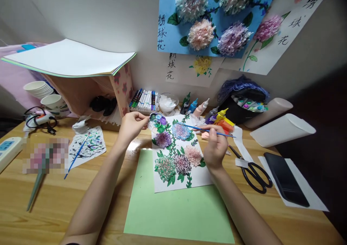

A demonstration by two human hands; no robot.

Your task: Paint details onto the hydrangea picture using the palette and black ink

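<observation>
While the left hand (134, 125) has its grip pinched on the edge of a palette (157, 121), the right hand (215, 147) grasps a brush (200, 128), its tip over the blue flower (181, 133) just above the middle of the frame; whether bristles touch petals is too small to tell. The white sheet (199, 174) lies mid-frame, overlapping a green sheet (176, 216) on the bench (16, 208). Five raised flowers on it carry colour, and leaves and vines look largely painted, so the work seems well advanced. Bare paper shows at the lower right; whether it is meant to stay bare cannot be told.

The palette's wells hold purple, blue and green paint. At upper centre, a bowl (169, 109) is heaped with white scraps, and a rack beside it holds markers (145, 99). Right of centre, a black tub (230, 105) is filled with blue strands and tubes. At left, a cup (52, 102) stands below stacked cups (38, 88); its contents are hidden.
</observation>
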